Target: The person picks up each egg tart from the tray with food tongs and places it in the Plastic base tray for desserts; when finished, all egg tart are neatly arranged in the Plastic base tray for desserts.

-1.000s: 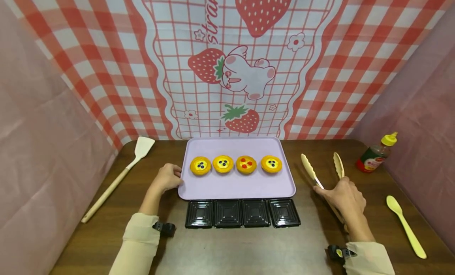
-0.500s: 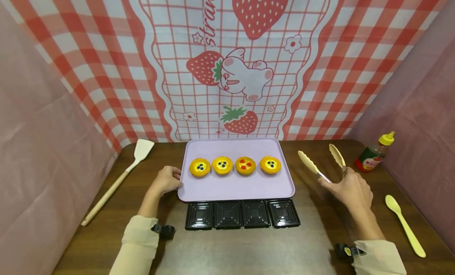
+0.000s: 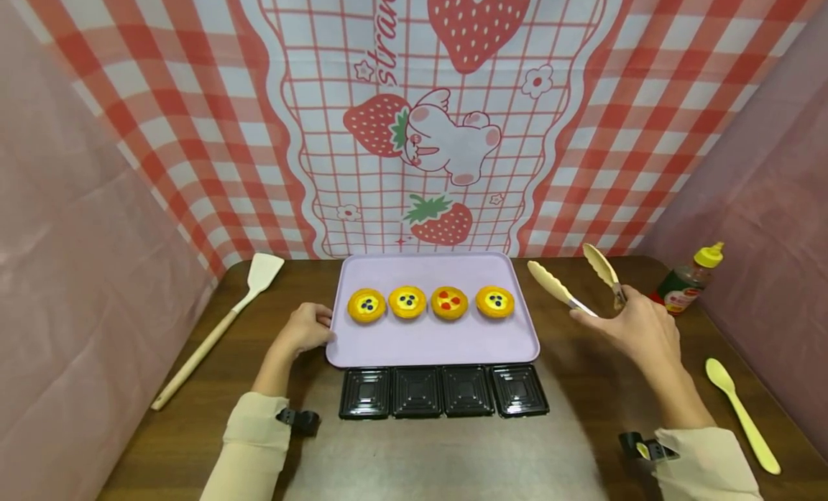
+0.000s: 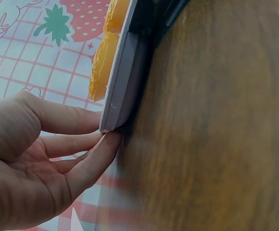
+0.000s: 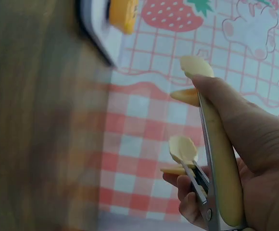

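My left hand [image 3: 304,328] grips the left edge of a lilac tray [image 3: 427,348]. In the left wrist view, thumb and fingers pinch the tray's rim [image 4: 111,113], fingertips underneath. Several egg tarts stand in a row on the tray: one tart with red toppings [image 3: 449,304], the others, such as the rightmost tart [image 3: 494,302], with dark blue berries. My right hand [image 3: 647,332] holds tongs [image 3: 548,280] above the table, right of the tray. Their two cream scalloped tips are spread apart, with nothing between them. In the right wrist view, the thumb lies along one tong arm [image 5: 221,163].
Several black square plastic trays [image 3: 416,392] line up in front of the lilac tray. A white spatula with a wooden handle [image 3: 223,325] lies left. On the right are a sauce bottle with a yellow cap [image 3: 688,278] and a yellow spoon [image 3: 740,411]. A strawberry-patterned cloth [image 3: 446,127] hangs behind.
My right hand has lifted the tongs off the table and brought their tips up, back and slightly left. My left hand stays at the tray's edge.
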`<state>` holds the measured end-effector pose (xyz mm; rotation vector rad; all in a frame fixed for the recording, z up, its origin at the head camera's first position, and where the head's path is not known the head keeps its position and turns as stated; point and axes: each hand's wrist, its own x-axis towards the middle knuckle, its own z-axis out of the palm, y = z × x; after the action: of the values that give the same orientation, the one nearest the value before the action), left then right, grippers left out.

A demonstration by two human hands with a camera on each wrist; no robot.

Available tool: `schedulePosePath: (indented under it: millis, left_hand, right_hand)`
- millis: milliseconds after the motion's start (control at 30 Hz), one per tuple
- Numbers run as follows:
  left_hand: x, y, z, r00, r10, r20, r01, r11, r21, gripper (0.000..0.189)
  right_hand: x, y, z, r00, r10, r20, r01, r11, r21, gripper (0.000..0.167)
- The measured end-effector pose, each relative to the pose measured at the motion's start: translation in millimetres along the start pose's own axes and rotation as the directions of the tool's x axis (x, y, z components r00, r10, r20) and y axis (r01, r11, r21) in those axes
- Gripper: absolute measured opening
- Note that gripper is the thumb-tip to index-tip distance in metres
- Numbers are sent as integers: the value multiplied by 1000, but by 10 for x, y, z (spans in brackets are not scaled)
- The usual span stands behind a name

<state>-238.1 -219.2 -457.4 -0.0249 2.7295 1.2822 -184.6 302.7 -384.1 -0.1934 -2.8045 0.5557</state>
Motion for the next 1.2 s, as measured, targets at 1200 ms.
schedulePosePath:
  millis: [1200]
  left_hand:
    - [-9, -18, -19, 1000, 0, 23, 1, 999, -54, 43]
  right_hand:
    - [100, -468, 472, 927, -216, 306, 221, 975, 19, 73]
